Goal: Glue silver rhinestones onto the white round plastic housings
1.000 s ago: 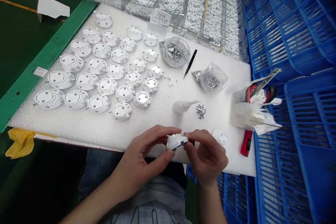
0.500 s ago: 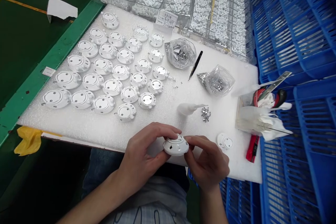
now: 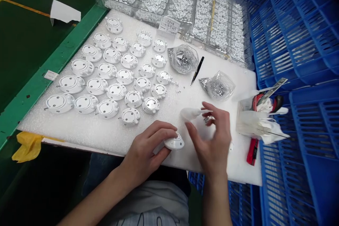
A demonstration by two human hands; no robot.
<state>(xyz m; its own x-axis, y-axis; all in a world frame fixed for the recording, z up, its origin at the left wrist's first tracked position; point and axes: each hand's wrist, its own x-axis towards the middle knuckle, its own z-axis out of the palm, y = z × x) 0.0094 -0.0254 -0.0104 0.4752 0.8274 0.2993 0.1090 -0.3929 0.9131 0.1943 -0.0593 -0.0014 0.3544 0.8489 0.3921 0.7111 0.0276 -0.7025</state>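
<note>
Between the thumb and fingers of my left hand (image 3: 149,148) is a round white domed piece (image 3: 174,142), held over the front of the foam sheet (image 3: 174,113). My right hand (image 3: 213,134) has its thumb and fingers apart, close around a white squeeze bottle (image 3: 189,113) with a thin nozzle; contact with it is unclear. Behind those fingers a small pile of shiny silver studs (image 3: 208,119) is partly hidden. Rows of similar white pieces (image 3: 116,91) with dark dots stand on the left of the foam.
Two plastic bags of silver bits (image 3: 184,58) (image 3: 220,86) lie beyond, with black tweezers (image 3: 197,70) between them. A clear compartment tray (image 3: 182,3) of white parts is at the back. On the right are a tool holder (image 3: 242,123), a red cutter (image 3: 252,152) and blue crates (image 3: 286,39).
My right hand has let go of the white piece, moved up and forward to the squeeze bottle, and opened its fingers. The left hand keeps holding the piece.
</note>
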